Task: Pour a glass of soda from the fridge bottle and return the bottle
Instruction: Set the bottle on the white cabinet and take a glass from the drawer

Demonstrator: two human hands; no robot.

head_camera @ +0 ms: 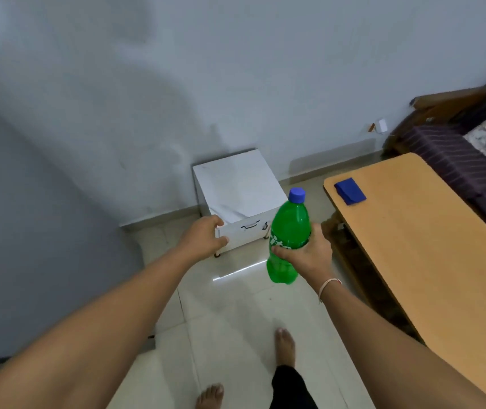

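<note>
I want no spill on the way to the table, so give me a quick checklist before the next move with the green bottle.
1. Cap: the blue cap sits on the green bottle; how tight, cannot tell.
2. Grip: right hand wraps the bottle's middle, bottle near upright: ok.
3. Left hand: holds nothing, its fingers curled in the air in front of the white cabinet: ok.
4. Landing spot: wooden table is bare near the bottle, with only a blue cloth on it: ok.
5. Glass to pour into: none in view: not ok.
6. Fridge door shut: cannot tell.
</note>
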